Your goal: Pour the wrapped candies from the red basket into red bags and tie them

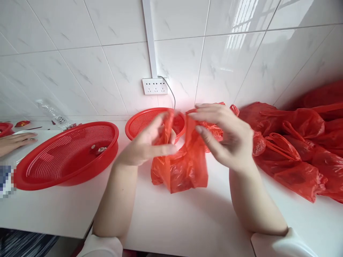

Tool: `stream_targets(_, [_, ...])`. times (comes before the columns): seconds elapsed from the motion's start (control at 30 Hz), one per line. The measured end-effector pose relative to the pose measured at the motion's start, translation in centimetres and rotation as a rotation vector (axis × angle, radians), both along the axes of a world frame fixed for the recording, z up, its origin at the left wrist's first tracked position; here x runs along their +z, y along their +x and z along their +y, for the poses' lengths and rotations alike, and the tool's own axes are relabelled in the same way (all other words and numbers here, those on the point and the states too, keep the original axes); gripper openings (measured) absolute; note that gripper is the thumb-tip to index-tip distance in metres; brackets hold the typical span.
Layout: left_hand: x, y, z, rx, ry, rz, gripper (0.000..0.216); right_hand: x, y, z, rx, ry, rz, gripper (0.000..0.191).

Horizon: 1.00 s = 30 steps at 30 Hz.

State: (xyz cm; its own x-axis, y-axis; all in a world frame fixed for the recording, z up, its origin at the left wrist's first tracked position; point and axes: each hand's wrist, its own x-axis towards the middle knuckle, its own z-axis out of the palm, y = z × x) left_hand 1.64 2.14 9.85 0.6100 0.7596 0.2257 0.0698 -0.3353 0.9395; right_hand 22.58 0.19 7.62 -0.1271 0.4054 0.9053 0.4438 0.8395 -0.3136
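Observation:
A red plastic bag point(184, 171) with upright handles hangs or rests just above the white table in front of me. My left hand point(150, 142) holds the bag's left handle, with the thumb in front and the fingers partly behind the red film. At the right handle, my right hand point(230, 135) has its fingertips over the top edge and its thumb beside it; motion blurs this grip a little. The bag's contents are hidden. Behind the left hand stands a red plastic basket point(130, 128).
On the left, a larger red basket point(80, 175) holds a few small pieces. Another person's hand point(18, 141) lies beyond it, near a clear plastic bottle point(53, 114). Several filled red bags point(292, 153) are piled at the right. A power socket point(155, 86) is on the tiled wall.

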Motion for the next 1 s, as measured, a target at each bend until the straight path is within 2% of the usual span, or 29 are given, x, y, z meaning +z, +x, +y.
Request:
stream_targets(0.07, [-0.9, 1.4, -0.1, -0.05, -0.019, 0.091, 0.041, -0.2, -0.3, 0.1, 0.113, -0.036, -0.184, 0.035])
stream_targets(0.13, [-1.7, 2.4, -0.1, -0.068, -0.042, 0.093, 0.014, -0.4, -0.6, 0.3, 0.221, -0.074, -0.271, 0.041])
stream_targets(0.2, [-2.2, 2.9, -0.1, -0.057, -0.125, 0.032, 0.022, -0.5, -0.8, 0.4, 0.253, -0.124, -0.245, 0.041])
stream_targets(0.33, [-2.5, 2.9, 0.0, 0.031, -0.299, -0.111, 0.03, -0.5, -0.8, 0.3, 0.201, -0.247, -0.161, 0.032])
stream_targets(0.47, [-2.4, 2.5, -0.1, 0.028, -0.339, -0.119, 0.037, -0.5, -0.6, 0.4, 0.224, -0.36, -0.153, 0.035])
stream_targets(0.67, [-2.0, 2.0, 0.3, 0.043, -0.336, -0.088, 0.038, -1.0, -0.8, 1.2, 0.173, -0.358, -0.067, 0.027])
stream_targets(0.8, [-2.2, 1.6, 1.4, 0.158, -0.382, -0.119, 0.032, -0.7, -0.2, 1.2, 0.104, -0.334, 0.063, 0.018])
stream_targets(0.9, [-2.7, 1.1, 2.3, 0.195, -0.388, -0.182, 0.026, -0.4, 0.5, 0.6, 0.254, -0.341, -0.088, 0.015])
stream_targets(1.0, [-3.6, 0.2, 3.0, 0.066, -0.288, -0.063, 0.018, -1.0, 0.6, 0.7, 0.471, -0.426, -0.323, 0.015])
